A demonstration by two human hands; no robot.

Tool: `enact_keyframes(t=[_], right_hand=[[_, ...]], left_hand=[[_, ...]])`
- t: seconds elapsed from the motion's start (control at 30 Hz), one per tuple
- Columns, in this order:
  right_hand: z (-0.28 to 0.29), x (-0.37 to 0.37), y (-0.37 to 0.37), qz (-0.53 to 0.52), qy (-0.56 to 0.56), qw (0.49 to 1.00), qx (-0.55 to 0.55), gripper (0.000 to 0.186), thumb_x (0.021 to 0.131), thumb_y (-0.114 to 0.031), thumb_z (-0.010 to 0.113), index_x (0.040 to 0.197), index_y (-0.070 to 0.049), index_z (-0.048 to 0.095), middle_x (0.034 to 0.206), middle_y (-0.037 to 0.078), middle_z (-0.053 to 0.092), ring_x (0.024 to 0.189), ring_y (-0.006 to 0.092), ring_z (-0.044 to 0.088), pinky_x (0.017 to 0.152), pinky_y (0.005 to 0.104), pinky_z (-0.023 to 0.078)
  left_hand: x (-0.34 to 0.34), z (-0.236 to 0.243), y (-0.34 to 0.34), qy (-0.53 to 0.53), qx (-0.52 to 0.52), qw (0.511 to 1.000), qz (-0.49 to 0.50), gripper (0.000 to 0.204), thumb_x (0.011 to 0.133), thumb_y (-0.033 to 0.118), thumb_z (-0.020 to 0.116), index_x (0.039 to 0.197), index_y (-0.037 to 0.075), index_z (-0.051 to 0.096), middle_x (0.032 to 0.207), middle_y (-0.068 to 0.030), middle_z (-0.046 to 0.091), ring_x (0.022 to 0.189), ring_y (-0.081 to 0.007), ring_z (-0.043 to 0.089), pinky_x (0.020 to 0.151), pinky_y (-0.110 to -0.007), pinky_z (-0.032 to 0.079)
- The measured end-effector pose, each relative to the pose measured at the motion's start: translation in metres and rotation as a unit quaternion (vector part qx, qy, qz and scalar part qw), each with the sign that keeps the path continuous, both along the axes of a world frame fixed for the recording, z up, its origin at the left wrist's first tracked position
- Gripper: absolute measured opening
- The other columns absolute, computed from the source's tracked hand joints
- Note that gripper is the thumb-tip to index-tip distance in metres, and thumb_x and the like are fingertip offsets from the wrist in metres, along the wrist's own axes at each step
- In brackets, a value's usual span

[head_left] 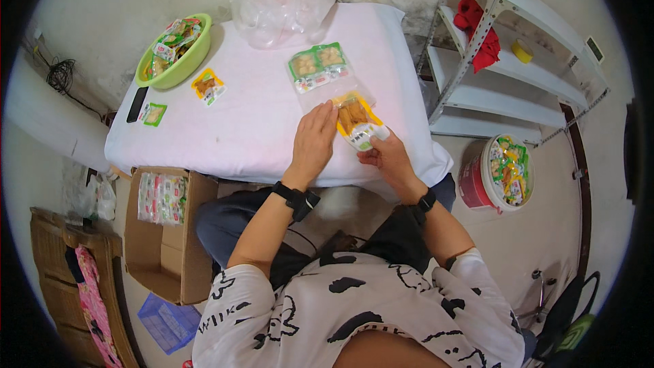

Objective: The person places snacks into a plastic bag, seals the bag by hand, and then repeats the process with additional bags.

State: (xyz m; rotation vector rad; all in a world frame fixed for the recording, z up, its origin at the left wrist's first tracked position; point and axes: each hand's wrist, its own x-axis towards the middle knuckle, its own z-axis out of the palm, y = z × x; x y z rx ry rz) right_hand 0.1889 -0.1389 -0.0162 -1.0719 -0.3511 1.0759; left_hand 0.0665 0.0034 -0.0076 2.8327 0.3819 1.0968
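While sitting at a desk [259, 129] draped in white cloth, a person is holding a yellow snack packet [356, 123] near its right edge. The right hand [390, 157] is pinching the packet's near end in a narrow grip, and the left hand [313, 142] is lying open and flat beside its left edge. The packet's long axis is running away from the body toward a pair of green packets [317, 66] just beyond.

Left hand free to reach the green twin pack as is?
Probably yes: the left hand rests on the yellow packet, and the green twin pack lies just beyond on the cloth with nothing between.
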Motion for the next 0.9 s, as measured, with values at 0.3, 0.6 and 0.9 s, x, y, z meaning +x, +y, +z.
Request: enact_keyframes(t=[0.3,0.6,0.9], right_hand=[[0.005,0.008,0.063,-0.029,0.046,0.998,0.023,0.032,0.093,-0.011,0.04,0.125,-0.007,0.038,0.101,0.01,0.058,0.075,0.0184,0.062,0.066,0.0327,0.054],[-0.01,0.02,0.11,-0.016,0.109,0.991,0.071,0.026,0.093,-0.008,0.036,0.118,-0.005,0.043,0.102,0.013,0.056,0.078,0.0205,0.061,0.067,0.036,0.053],[-0.012,0.014,0.111,-0.087,0.202,0.969,0.113,0.029,0.092,-0.008,0.043,0.12,0.0,0.042,0.107,0.015,0.053,0.095,0.0265,0.056,0.076,0.04,0.051]], left_hand=[[0.005,-0.003,0.006,-0.024,-0.026,0.999,0.002,0.032,0.076,-0.001,0.057,0.108,-0.005,0.054,0.127,-0.0221,0.047,0.115,-0.0379,0.046,0.095,-0.043,0.039],[0.005,-0.006,0.002,-0.049,-0.036,0.998,-0.002,0.033,0.08,-0.002,0.052,0.113,-0.007,0.052,0.126,-0.0215,0.048,0.114,-0.0376,0.047,0.094,-0.042,0.04],[0.006,-0.002,0.004,-0.045,-0.054,0.997,-0.015,0.033,0.081,-0.001,0.053,0.113,-0.006,0.053,0.125,-0.0213,0.049,0.113,-0.0369,0.048,0.095,-0.041,0.039]])
